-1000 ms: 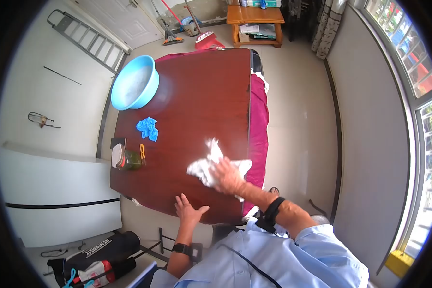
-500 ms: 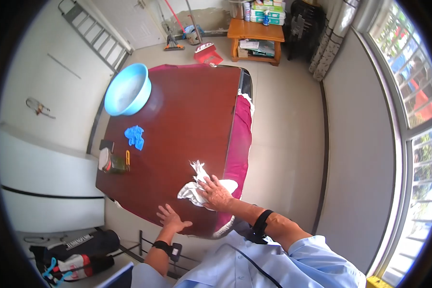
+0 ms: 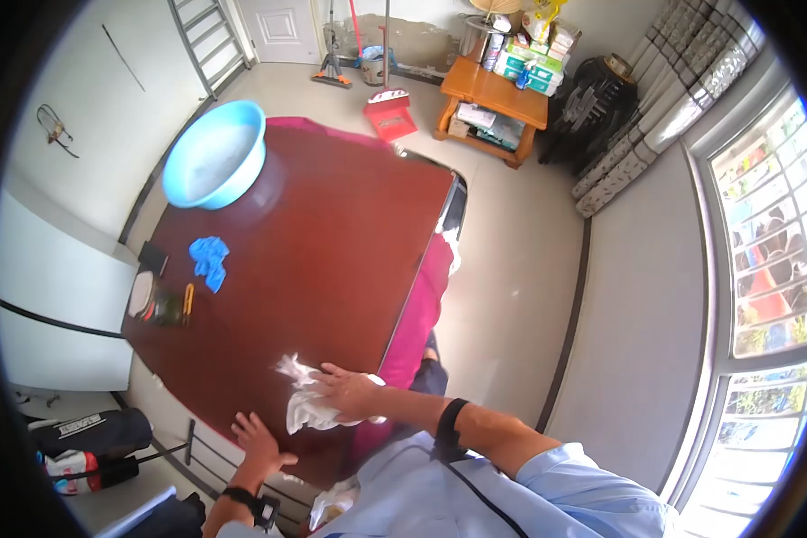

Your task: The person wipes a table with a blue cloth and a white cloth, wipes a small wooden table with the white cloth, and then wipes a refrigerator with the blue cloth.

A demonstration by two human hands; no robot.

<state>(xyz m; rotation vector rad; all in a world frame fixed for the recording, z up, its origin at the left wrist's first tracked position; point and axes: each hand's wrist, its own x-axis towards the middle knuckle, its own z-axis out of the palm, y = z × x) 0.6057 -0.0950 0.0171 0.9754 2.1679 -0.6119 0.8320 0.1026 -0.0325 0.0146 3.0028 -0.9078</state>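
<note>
A crumpled white cloth (image 3: 309, 411) lies near the front right corner of the dark red-brown table (image 3: 332, 233). My right hand (image 3: 348, 394) presses palm down over it and grips it against the tabletop; the thumb side is partly hidden. To the left, my left hand (image 3: 258, 446) is at the table's near edge, fingers spread and nothing in it. A crumpled blue glove or cloth (image 3: 209, 262) sits on the left half of the table. Beside it are a yellow-handled tool (image 3: 188, 303) and a greenish jar (image 3: 163, 307) with a pale lid.
A light blue basin (image 3: 215, 157) stands at the table's far left corner. Maroon cloth (image 3: 429, 291) hangs along the right side. Behind are a red dustpan (image 3: 390, 115) and a wooden stand (image 3: 498, 94) with boxes. Black bags (image 3: 94, 433) lie at lower left; a barred window is at right.
The view has turned and shifted, so the table and both hands appear farther left and lower. My right hand remains on the white cloth, and my left hand stays spread by the edge.
</note>
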